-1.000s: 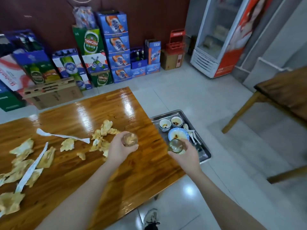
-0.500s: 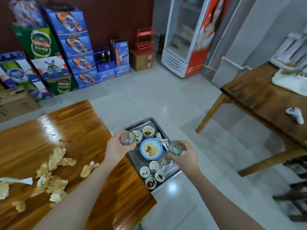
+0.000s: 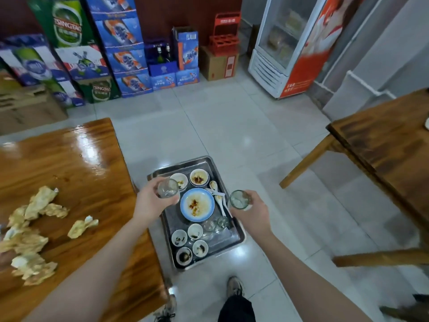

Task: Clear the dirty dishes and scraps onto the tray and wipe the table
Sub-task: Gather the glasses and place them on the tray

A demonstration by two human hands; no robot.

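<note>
Now the left hand curls round a clear glass above the left rim of the metal tray, and the right hand clasps a greenish glass above its right rim. Left of the tray, crumpled scraps lie on the wooden table, some cut off at the edge of view. On the tray, beside the blue-rimmed plate, other glasses blur together, and whatever the tray rests on is hidden.
</note>
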